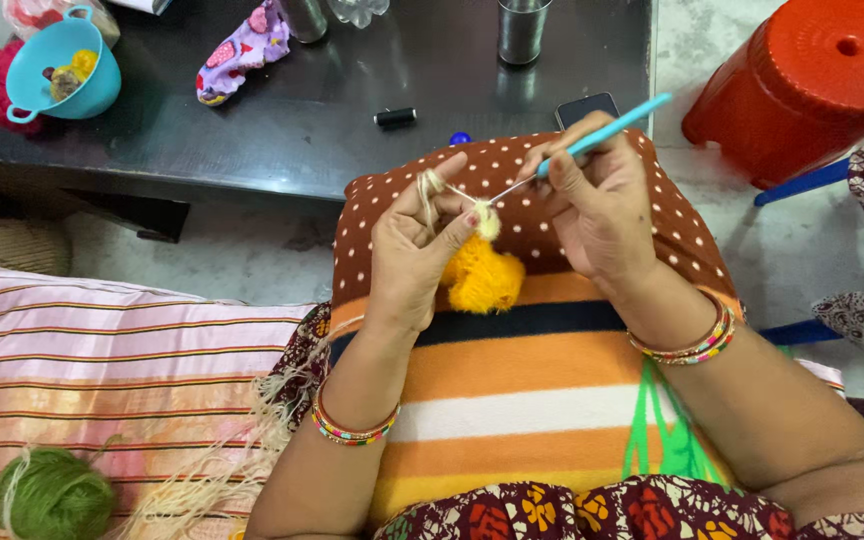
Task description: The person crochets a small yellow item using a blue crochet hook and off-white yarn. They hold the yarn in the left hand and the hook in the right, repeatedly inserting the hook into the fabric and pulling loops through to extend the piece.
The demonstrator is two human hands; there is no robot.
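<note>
My left hand [414, 250] pinches a small yellow-orange crocheted piece [482, 275], with cream yarn [432, 190] wound over its fingers. My right hand [597, 210] grips a light blue crochet hook [607, 130], and the hook's metal tip reaches into the pale top of the piece. Both hands rest above a striped cushion with a brown dotted end [542, 370] on my lap. More cream yarn [212, 480] trails down past my left wrist.
A dark low table [302, 110] ahead holds a blue colander of small items [57, 70], a patterned sock [242, 45], metal cups [522, 30], a phone [587, 107]. Red plastic stool [807, 85] at right. Green yarn ball [52, 495] lies on the striped bedding at left.
</note>
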